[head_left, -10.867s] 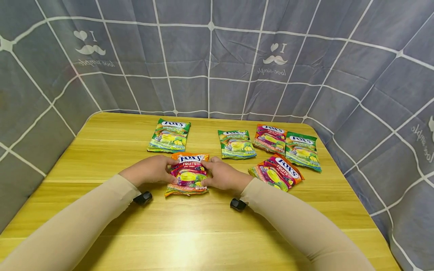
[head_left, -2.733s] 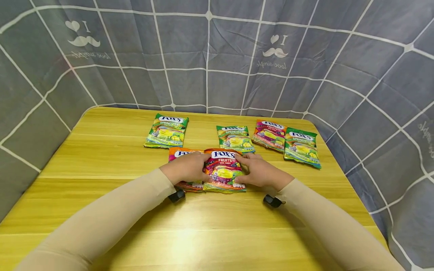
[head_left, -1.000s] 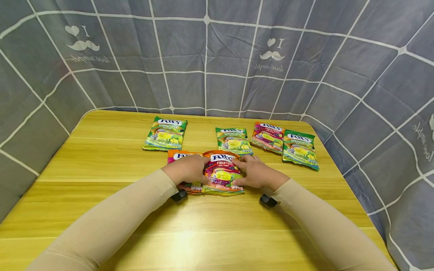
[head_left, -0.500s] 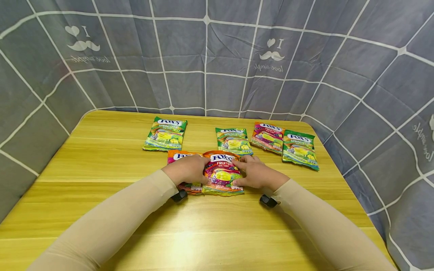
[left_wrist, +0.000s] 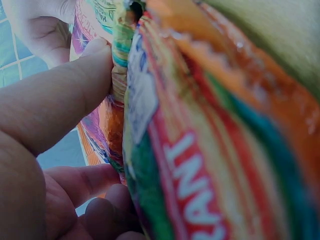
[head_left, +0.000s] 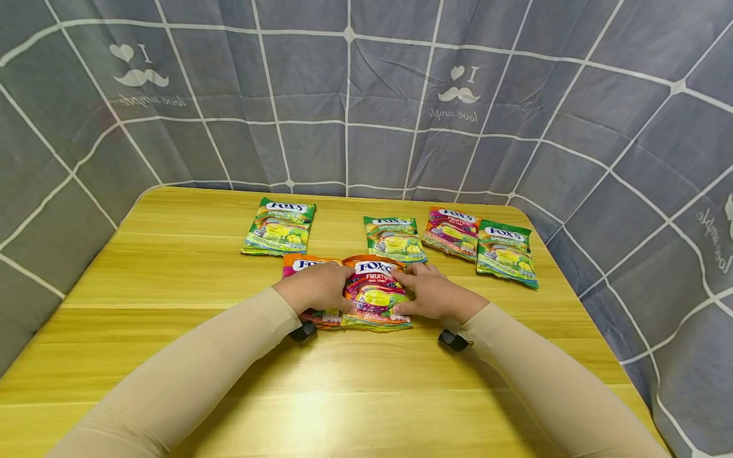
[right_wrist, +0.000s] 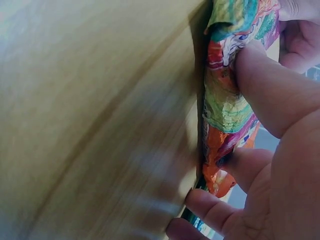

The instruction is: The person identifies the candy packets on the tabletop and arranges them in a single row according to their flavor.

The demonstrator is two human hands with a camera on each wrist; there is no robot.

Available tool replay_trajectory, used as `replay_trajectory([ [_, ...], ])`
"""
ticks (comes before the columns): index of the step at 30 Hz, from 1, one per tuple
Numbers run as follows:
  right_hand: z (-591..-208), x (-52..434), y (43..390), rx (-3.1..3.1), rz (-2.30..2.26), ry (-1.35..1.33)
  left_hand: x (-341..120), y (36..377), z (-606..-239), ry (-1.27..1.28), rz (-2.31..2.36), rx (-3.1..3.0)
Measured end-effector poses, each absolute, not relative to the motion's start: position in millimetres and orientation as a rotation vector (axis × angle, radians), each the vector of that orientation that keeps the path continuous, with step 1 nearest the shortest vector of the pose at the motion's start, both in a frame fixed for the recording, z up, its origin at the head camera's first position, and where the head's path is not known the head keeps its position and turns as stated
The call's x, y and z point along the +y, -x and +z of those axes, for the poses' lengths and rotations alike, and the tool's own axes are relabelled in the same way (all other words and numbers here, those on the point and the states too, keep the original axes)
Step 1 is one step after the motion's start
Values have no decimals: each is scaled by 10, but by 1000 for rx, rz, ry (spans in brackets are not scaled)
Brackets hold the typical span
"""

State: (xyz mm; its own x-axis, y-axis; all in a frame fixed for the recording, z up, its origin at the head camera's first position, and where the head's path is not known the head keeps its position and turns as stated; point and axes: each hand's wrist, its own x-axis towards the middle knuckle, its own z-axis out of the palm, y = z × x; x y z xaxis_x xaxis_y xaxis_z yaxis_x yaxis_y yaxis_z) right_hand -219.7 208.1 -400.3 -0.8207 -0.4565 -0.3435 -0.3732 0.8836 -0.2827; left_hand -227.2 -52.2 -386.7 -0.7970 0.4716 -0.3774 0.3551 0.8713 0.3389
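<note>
In the head view, a purple and orange Fox's Fruits candy bag (head_left: pixel 375 292) lies flat near the middle of the table, between both hands. My left hand (head_left: pixel 317 286) grips its left side, thumb low and index finger higher up. On the opposite side my right hand (head_left: pixel 441 296) holds the edge, its thumb (right_wrist: pixel 257 85) pressed on the wrapper in the right wrist view. A second Fruits bag (head_left: pixel 294 264) lies alongside on the left, mostly hidden under my left hand. Its printed wrapper (left_wrist: pixel 195 185) fills much of the left wrist view.
Behind the hands lie a green Spring Tea bag (head_left: pixel 279 228) at left and another Spring Tea bag (head_left: pixel 395 240) right behind the held one. Farther right, a Fruits bag (head_left: pixel 452 232) touches a third Spring Tea bag (head_left: pixel 506 253). A grey checked curtain (head_left: pixel 321 95) surrounds the wooden table (head_left: pixel 143 267).
Earliest, both hands held the left Fruits bag while the other lay tilted at right. That one now lies straight beside it, in both hands. Over the last second the hands have stayed still.
</note>
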Motion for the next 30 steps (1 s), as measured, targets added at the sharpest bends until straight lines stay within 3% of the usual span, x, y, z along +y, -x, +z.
replay_trajectory([
  [30,-3978,2120,2188,2641,-343,616,-488,2366,-3767,-645,242,2528],
])
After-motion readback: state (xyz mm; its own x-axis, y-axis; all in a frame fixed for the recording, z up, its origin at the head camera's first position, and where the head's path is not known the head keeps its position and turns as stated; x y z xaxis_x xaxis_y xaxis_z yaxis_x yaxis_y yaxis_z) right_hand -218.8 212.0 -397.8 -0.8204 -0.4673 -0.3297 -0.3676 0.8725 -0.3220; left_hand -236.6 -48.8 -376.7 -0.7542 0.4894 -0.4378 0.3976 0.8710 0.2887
